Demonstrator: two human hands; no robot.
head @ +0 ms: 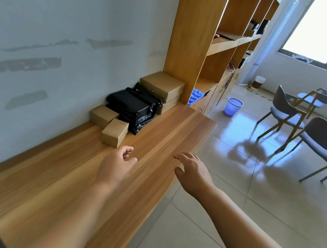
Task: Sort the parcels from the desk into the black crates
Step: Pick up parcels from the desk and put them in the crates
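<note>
While both hands hover over the wooden desk (64,175) in mid-frame, the left hand (116,164) loosely curled on nothing and the right hand (191,172) with fingers spread, the parcels sit against the wall above them: two small brown boxes (113,132), a heap of glossy black bags (133,107), and two stacked flat brown boxes (162,85).

Wooden desk (67,184) (against wall): cardboard boxes (114,131), black parcels (133,107) at far end.
</note>
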